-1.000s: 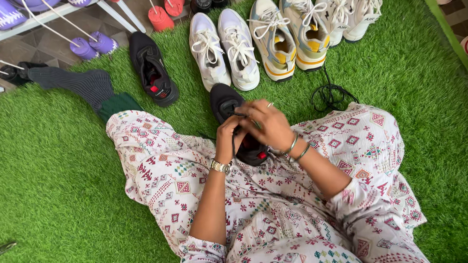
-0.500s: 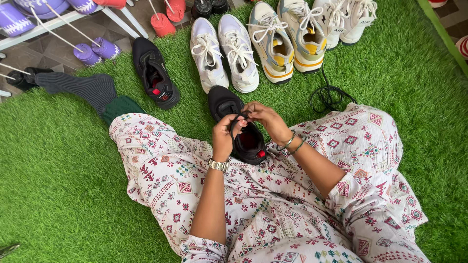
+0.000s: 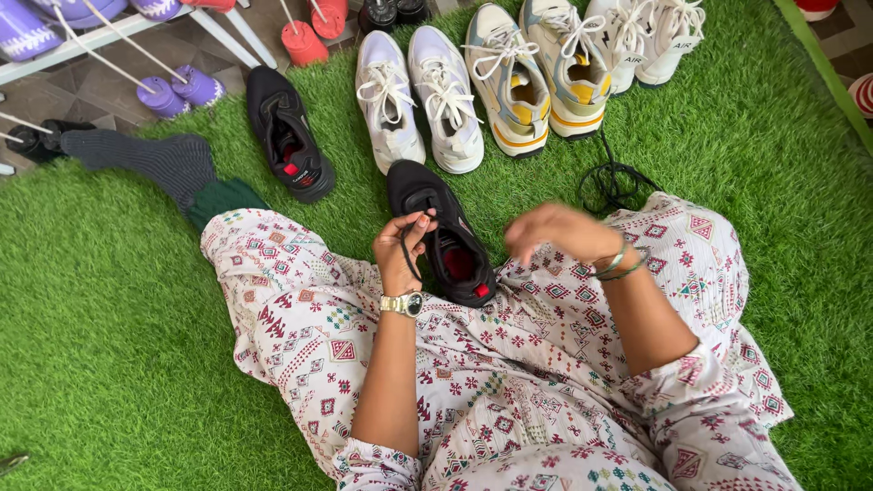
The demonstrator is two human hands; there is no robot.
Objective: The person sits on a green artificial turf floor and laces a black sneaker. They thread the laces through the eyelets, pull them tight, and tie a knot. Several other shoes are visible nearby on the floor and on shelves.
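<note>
A black shoe with a red lining (image 3: 447,238) lies on my lap and the green turf, toe pointing away. My left hand (image 3: 402,252), with a wristwatch, pinches a thin black lace (image 3: 406,257) at the shoe's left side. My right hand (image 3: 553,231), wearing bangles, is blurred and hovers to the right of the shoe, fingers loosely curled, nothing seen in it. The matching black shoe (image 3: 287,135) rests on the turf to the left.
A pair of white laced shoes (image 3: 416,95) and more pale sneakers (image 3: 543,64) line the turf's far edge. A coil of black lace (image 3: 612,182) lies by my right knee. A white rack with purple and red feet (image 3: 173,89) stands at top left.
My right hand has left the shoe and swung out to the right. My left hand stays at the shoe and now holds the lace up.
</note>
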